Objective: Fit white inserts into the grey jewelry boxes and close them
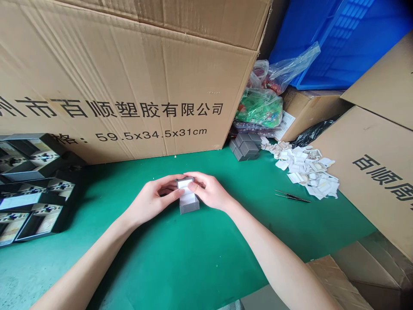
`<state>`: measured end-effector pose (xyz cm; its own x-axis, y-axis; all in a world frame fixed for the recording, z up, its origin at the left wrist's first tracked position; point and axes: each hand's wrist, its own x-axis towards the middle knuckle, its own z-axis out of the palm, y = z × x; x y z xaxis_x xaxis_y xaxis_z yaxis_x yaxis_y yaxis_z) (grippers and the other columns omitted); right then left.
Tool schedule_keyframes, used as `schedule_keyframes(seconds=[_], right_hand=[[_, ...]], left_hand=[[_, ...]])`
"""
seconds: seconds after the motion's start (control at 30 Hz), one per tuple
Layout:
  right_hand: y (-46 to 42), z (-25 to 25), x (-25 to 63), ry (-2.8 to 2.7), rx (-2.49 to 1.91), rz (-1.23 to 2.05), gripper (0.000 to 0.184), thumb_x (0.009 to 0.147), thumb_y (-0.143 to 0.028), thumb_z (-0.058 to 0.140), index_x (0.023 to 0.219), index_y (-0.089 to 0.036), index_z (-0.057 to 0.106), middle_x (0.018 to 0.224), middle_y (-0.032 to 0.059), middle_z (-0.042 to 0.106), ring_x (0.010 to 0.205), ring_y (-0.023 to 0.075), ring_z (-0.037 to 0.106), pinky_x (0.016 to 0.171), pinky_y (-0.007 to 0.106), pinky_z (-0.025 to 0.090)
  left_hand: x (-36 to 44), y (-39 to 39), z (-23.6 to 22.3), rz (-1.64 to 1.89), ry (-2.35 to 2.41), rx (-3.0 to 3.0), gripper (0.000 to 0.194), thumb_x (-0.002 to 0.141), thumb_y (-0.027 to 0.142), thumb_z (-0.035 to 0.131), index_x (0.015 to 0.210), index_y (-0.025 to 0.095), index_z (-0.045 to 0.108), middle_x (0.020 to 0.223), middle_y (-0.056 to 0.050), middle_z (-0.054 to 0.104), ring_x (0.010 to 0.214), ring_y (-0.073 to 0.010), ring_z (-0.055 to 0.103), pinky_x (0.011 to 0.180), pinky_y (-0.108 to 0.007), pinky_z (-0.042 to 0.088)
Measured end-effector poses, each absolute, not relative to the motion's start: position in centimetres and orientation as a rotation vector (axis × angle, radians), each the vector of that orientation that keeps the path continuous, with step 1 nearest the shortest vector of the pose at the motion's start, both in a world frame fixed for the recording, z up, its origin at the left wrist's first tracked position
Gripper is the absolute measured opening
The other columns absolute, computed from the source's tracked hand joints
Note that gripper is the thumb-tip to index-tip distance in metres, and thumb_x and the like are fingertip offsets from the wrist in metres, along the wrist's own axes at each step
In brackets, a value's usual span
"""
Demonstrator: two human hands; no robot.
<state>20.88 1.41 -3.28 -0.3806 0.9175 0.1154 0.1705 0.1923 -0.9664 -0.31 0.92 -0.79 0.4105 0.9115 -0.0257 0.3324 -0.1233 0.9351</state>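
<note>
A small grey ring box with a white lining stands open on the green mat. Its lid points away from me. My left hand grips the box from the left, fingers curled around the lid. My right hand pinches the lid from the right, and its fingers hide part of the white interior. Nearest on the right lie a pair of dark tweezers, apart from both hands.
A heap of white card inserts and a stack of grey boxes lie on the mat. Black trays of open boxes sit left. A large cardboard carton stands behind, with plastic bags and a blue crate beyond.
</note>
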Motion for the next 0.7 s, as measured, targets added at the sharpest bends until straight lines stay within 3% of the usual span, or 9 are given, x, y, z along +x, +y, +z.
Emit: schedule_keyframes(seconds=[0.5,0.7], right_hand=[[1.31,-3.25,20.89,-1.698,-1.042,1.257,0.045,0.094,-0.042,0.06,0.133,-0.02,0.059,0.129,0.0093,0.066,0.108,0.0209,0.066,0.094,0.036,0.054],[1.21,-2.96,20.91,-1.682,-1.066,1.287,0.056,0.087,-0.043,0.069,0.137,-0.019,0.057,0.119,0.0087,0.069,0.092,0.0169,0.065,0.082,0.031,0.054]], left_hand=[[-0.18,0.97,-0.83,0.741,1.107,1.68,0.056,0.086,0.049,0.068,0.132,0.019,0.063,0.105,-0.005,0.078,0.094,-0.0227,0.073,0.084,-0.029,0.059],[-0.23,0.97,-0.76,0.749,1.109,1.641,0.056,0.085,0.05,0.069,0.132,0.02,0.063,0.111,-0.006,0.078,0.097,-0.0249,0.073,0.087,-0.032,0.059]])
